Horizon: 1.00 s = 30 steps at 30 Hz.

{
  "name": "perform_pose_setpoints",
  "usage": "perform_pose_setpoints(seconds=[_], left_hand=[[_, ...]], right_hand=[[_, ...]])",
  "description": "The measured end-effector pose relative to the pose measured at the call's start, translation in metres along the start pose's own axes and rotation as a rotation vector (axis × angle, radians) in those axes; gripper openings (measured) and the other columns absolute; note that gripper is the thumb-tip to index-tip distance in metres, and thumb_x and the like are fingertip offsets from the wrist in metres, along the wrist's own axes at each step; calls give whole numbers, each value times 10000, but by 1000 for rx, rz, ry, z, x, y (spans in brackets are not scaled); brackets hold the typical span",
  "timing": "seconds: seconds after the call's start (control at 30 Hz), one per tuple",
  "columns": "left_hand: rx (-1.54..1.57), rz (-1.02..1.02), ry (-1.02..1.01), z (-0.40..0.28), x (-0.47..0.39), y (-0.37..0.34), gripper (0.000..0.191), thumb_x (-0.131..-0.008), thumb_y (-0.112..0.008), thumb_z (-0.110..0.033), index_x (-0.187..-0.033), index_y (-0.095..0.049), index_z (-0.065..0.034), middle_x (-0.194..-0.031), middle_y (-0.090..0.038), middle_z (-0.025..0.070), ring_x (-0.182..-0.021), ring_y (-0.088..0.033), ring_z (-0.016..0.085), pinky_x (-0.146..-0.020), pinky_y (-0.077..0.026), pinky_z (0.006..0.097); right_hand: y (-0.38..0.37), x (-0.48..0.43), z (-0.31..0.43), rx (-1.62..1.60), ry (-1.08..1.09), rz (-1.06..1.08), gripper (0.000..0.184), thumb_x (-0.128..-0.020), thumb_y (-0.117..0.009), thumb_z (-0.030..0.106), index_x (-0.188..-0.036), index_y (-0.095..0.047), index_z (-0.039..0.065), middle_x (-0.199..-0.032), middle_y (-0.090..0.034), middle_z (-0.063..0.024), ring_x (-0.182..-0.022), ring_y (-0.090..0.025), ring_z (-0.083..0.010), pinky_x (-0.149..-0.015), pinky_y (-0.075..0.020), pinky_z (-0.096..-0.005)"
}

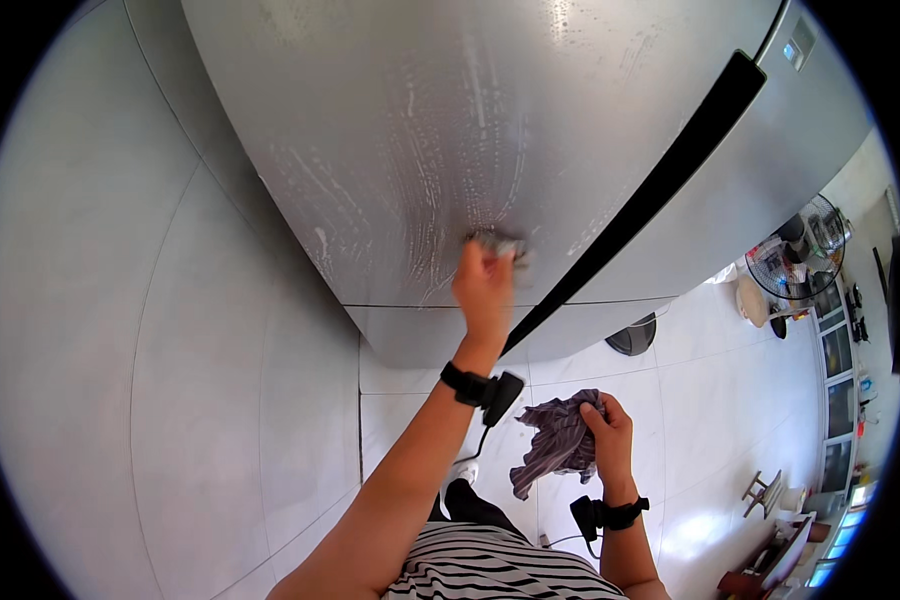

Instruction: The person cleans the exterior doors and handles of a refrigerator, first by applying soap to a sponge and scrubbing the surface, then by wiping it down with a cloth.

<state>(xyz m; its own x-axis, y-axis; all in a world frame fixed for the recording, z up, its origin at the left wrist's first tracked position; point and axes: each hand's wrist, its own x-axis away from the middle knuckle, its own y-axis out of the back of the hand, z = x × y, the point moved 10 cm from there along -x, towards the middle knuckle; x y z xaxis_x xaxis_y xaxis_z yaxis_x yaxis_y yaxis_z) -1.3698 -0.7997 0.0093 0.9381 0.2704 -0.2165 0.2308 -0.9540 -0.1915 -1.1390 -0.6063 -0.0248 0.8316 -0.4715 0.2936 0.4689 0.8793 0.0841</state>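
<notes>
My left hand [484, 289] grips a small greyish scrubbing pad [499, 241], blurred, against the lower part of a silver refrigerator door [330, 97]. Whitish suds and wet streaks [427, 180] run over the door around and above the pad. In my right hand [611, 435] a crumpled purple-grey striped cloth [559, 435] hangs over the floor, apart from the refrigerator. Its upper edge is pinched between thumb and fingers. To the right of the wet area, a long black handle strip [660, 180] slants along the door's edge.
A tiled wall [195, 300] rises close on the left. Beyond the refrigerator stand a wire-caged fan [795, 247] and a dark rounded object [632, 335] on the tiled floor [607, 375]. A small wooden stool [763, 493] is at the lower right. Black straps with cabled devices circle both wrists.
</notes>
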Motion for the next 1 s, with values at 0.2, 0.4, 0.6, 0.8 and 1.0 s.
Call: perform_pose_setpoints(seconds=[0.2, 0.4, 0.6, 0.8, 1.0], left_hand=[[-117, -57, -201, -11, 1, 0, 203, -814, -682, -124, -842, -513, -16, -760, -649, 110, -637, -636, 208, -584, -498, 321], [80, -138, 373, 175, 35, 45, 177, -808, -661, -50, -938, -547, -10, -804, -641, 77, -683, -627, 166, -582, -501, 286], [188, -60, 333, 132, 32, 6, 155, -802, -684, -74, -859, -552, -15, -742, -627, 49, -681, -604, 134, -580, -484, 264], [160, -30, -61, -18, -6, -25, 242, -798, -719, -159, -799, -525, -15, -698, -618, 70, -654, -600, 154, -610, -467, 321], [-73, -89, 207, 147, 34, 1, 199, -769, -723, -93, -816, -551, -5, -739, -616, 63, -635, -584, 142, -558, -455, 293]], right_hand=[[-4, -2, 6, -67, 58, -11, 181, -888, -570, 80, -1020, -606, -38, -835, -629, -23, -723, -572, -78, -682, -468, -203], [12, -4, -17, -4, 15, -61, 195, -884, -580, 81, -1032, -605, -43, -839, -627, -23, -736, -571, -77, -687, -468, -201], [22, -4, -24, 9, 6, -82, 190, -887, -578, 83, -1028, -604, -42, -839, -626, -21, -738, -568, -74, -680, -463, -199], [16, -5, -10, -30, 25, -69, 194, -894, -584, 92, -1032, -600, -43, -827, -624, -19, -738, -557, -61, -674, -460, -198], [25, -8, -30, 17, 11, -98, 190, -883, -585, 80, -1029, -603, -40, -836, -628, -24, -740, -573, -77, -682, -466, -205]])
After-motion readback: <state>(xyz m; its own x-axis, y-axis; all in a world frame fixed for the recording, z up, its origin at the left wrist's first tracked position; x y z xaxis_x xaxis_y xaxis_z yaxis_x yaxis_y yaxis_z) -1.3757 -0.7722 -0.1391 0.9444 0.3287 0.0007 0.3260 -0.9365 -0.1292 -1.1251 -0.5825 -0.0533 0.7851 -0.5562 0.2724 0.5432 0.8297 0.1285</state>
